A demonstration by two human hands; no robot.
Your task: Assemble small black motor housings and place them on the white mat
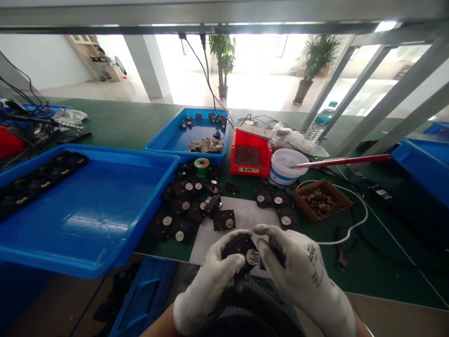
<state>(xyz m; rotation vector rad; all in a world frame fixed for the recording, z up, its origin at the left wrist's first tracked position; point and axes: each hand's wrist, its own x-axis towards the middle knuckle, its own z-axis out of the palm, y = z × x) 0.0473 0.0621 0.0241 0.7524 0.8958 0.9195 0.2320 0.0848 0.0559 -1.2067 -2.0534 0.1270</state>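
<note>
My left hand (217, 271), in a white glove, grips a flat black part with a round silver disc (251, 257) at the table's front edge, its thumb pressed on the part's face. Close on the right, my right hand (294, 262), gloved too, has curled fingers and thumb around something dark that I cannot make out. Beyond my hands, a similar black part (224, 220) lies on a white paper sheet (252, 210). Several more black parts with silver discs (179, 229) lie to the left, and a small group (278, 201) lies to the right.
A large blue tray (105, 215) with black strips stands left, a smaller blue tray (150, 144) behind it. Further right are a solder spool (201, 167), red bin (250, 170), white bucket (286, 173) with a red stick, box of brass pieces (305, 210), and metal posts (389, 98).
</note>
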